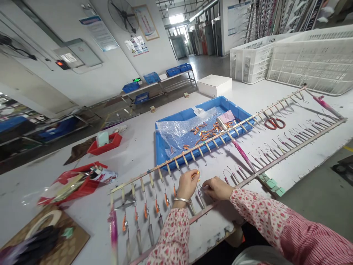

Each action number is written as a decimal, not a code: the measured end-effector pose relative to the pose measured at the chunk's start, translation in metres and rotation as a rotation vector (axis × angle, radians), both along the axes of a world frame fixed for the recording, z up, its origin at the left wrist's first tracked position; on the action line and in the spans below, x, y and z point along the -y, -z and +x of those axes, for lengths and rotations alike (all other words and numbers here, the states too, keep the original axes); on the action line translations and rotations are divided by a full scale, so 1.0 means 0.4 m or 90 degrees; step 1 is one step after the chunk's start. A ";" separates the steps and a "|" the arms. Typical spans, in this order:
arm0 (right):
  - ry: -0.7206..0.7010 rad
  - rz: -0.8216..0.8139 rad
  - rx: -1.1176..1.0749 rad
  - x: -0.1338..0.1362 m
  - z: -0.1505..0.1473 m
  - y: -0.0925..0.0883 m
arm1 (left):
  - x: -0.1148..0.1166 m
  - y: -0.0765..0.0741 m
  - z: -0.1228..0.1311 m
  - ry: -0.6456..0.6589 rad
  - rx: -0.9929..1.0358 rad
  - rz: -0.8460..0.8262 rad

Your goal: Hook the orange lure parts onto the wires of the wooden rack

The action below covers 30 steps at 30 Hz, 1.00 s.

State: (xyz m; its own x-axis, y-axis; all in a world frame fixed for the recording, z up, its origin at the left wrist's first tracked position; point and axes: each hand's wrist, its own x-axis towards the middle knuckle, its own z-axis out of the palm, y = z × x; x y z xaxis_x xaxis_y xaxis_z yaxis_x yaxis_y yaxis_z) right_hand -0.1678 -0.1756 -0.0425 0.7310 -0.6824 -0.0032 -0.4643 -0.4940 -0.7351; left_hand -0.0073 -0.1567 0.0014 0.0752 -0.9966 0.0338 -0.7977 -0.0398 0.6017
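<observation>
At lower centre, the left hand (187,185) pinched a small orange lure (198,174) against the long wooden rack (209,141); the right hand (217,188) (fingers curled together) gripped a wire hook (200,188). The white worktable (138,147) held a blue tray (165,147), with white crates (311,62) at upper right.

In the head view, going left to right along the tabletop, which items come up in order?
Brown board → near red tray → left hand → right hand → red-handled scissors → white crates. The left hand pinches a small orange piece at the hook rack.
</observation>
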 end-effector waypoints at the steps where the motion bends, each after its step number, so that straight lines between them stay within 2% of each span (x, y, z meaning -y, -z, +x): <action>1: 0.020 0.023 0.026 -0.005 0.003 0.004 | -0.004 -0.002 0.001 0.008 0.004 -0.001; 6: 0.108 0.116 0.099 -0.013 0.000 0.010 | -0.025 -0.004 0.001 0.027 0.017 -0.003; 12: 0.156 0.147 0.162 -0.019 -0.004 0.030 | -0.036 0.000 -0.009 0.031 0.011 -0.001; 16: 0.153 0.201 0.220 -0.020 -0.002 0.036 | -0.039 0.003 -0.012 0.031 0.012 -0.005; 21: 0.106 0.349 0.307 -0.014 -0.007 0.047 | -0.037 0.006 -0.010 0.000 0.022 -0.029; 27: 0.141 0.346 0.292 -0.012 -0.001 0.055 | -0.039 0.000 -0.015 -0.002 -0.034 -0.008; 30: 0.126 0.363 0.302 -0.012 0.000 0.050 | -0.040 0.005 -0.017 0.003 -0.023 -0.013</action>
